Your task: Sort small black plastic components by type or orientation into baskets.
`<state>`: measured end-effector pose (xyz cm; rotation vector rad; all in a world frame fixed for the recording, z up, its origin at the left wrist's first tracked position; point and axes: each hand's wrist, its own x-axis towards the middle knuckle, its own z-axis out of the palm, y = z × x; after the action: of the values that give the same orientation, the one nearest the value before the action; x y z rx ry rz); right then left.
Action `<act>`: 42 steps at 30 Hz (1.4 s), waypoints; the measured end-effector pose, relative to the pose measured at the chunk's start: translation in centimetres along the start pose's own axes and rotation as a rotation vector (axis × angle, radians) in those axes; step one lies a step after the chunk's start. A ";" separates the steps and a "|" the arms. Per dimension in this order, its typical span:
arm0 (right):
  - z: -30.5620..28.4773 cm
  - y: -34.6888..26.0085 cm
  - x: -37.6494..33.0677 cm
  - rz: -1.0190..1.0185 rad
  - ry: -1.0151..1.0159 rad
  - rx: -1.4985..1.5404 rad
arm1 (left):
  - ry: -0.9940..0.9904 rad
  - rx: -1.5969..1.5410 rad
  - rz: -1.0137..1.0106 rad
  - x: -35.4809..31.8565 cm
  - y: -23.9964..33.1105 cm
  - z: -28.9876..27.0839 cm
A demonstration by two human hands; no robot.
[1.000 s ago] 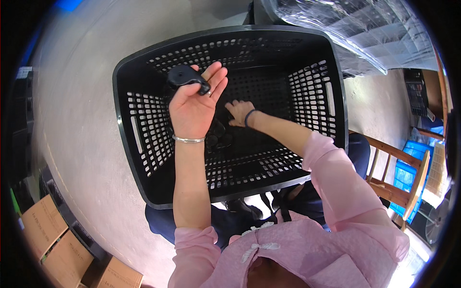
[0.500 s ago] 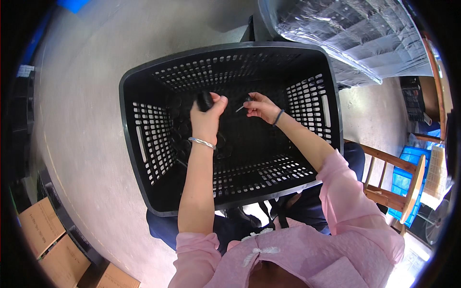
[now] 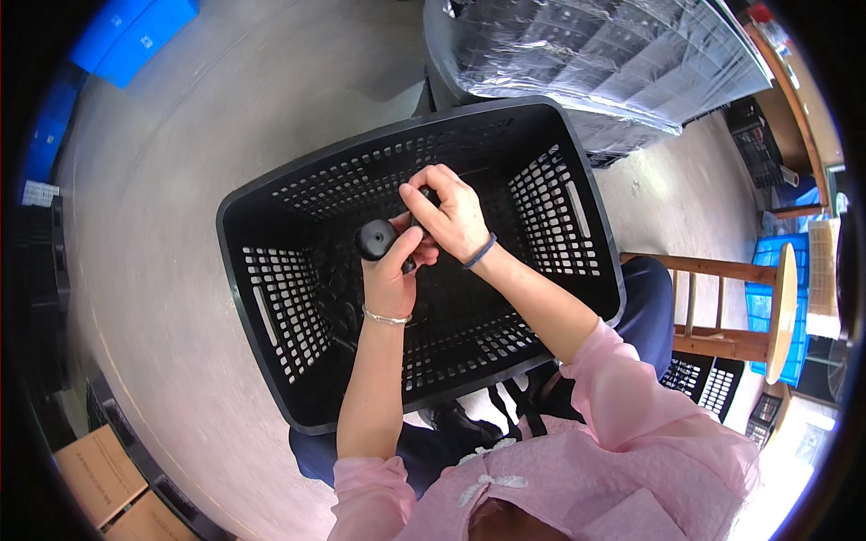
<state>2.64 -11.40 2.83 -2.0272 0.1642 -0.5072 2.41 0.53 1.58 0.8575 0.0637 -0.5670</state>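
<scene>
A large black plastic basket (image 3: 242,288) with slotted walls rests across my lap, and both hands are inside its opening. My left hand (image 3: 390,287) grips a black round wheel-like part (image 3: 376,239), its face with a small centre hole turned up. Right beside it, my right hand (image 3: 458,216) closes its fingers on a small black part (image 3: 428,196), held close against the piece in my left hand. Fingers hide where the two parts meet. More dark round pieces (image 3: 336,311) lie in the basket's left side, hard to make out.
Beyond the basket stands a bulky thing under silvery wrapping (image 3: 577,54). To my right are a wooden stool (image 3: 778,307), a blue crate (image 3: 767,270) and a black crate (image 3: 754,144). Cardboard boxes (image 3: 99,469) sit lower left; blue boxes (image 3: 135,41) are far left.
My hands have come together; the right moved left to meet the left hand. The thin metal pin seen in my right hand is now hidden. The view has shifted and turned a little.
</scene>
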 end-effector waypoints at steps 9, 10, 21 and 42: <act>-0.6 1.5 2.2 0.542 -0.187 0.883 | -0.046 -0.113 0.032 -1.0 0.4 0.9; -1.1 1.5 2.2 0.692 -0.262 1.080 | -0.044 -0.116 0.035 -1.0 0.4 0.5; 0.3 0.3 1.7 0.070 0.031 0.050 | 0.126 0.344 0.203 -1.0 -0.2 1.1; -2.9 1.7 0.1 0.073 -0.081 0.107 | 0.017 0.195 -0.117 -1.6 0.4 1.9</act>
<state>1.70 -14.60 2.53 -1.9267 0.1579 -0.3795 0.87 0.05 3.57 1.0537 0.0752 -0.6834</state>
